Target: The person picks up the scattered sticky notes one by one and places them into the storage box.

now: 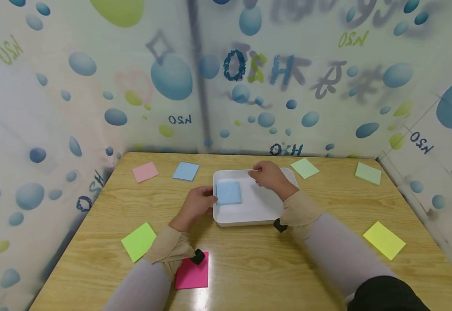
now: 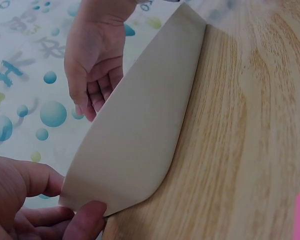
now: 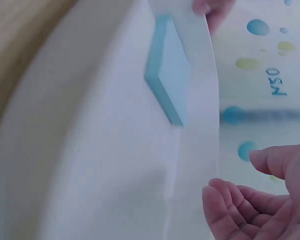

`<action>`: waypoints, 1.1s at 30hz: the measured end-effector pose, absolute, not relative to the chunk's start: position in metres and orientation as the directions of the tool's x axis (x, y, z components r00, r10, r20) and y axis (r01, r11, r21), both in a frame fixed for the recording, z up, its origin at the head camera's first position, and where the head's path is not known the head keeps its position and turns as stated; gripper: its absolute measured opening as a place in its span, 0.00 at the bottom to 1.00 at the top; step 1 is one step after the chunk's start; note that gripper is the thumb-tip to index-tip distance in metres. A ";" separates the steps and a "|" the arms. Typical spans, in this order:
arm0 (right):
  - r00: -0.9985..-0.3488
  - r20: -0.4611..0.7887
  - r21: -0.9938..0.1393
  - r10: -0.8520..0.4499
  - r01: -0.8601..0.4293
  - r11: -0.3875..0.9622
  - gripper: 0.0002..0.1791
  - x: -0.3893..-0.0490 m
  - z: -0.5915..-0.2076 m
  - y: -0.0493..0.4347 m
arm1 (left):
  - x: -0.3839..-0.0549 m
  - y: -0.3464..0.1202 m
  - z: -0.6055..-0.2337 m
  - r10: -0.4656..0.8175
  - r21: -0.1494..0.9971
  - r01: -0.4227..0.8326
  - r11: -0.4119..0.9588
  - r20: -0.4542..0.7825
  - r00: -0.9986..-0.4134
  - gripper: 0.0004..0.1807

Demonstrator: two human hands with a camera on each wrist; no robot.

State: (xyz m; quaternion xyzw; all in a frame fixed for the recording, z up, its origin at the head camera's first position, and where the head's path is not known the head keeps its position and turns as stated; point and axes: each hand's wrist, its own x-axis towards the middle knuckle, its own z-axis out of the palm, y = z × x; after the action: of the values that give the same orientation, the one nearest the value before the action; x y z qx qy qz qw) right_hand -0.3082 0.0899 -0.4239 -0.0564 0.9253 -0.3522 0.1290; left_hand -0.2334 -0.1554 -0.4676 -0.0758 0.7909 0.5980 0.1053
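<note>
A white rectangular tray (image 1: 257, 211) sits on the wooden table, with a light blue sticky-note pad (image 1: 229, 193) lying in its left part. My left hand (image 1: 196, 203) grips the tray's left rim; in the left wrist view its thumb and fingers (image 2: 87, 220) pinch the edge near a corner. Over the tray's far right part is my right hand (image 1: 270, 177). Its fingers (image 3: 230, 200) are loosely curled and hold nothing in the right wrist view, where the pad (image 3: 172, 75) shows its thick side.
Other note pads lie around the tray: pink (image 1: 145, 172), blue (image 1: 186, 171), two pale green (image 1: 305, 168), yellow (image 1: 384, 240), lime (image 1: 138, 242) and magenta (image 1: 192, 272), partly under my left forearm. A patterned curtain (image 1: 226, 108) hangs behind the wooden table (image 1: 249, 263).
</note>
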 end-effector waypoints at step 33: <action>-0.974 -0.213 -0.423 -0.078 0.020 0.906 0.37 -0.362 -0.414 0.231 | -0.233 -0.157 -0.471 0.001 0.933 -0.248 0.261 -0.257 -0.966 0.25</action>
State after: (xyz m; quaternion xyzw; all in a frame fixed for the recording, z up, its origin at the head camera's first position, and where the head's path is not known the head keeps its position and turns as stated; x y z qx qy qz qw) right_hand -0.3616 0.2307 -0.4141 -0.0151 0.9696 -0.2163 0.1130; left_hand -0.2330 -0.1567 -0.4707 -0.0783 0.7873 0.6028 0.1032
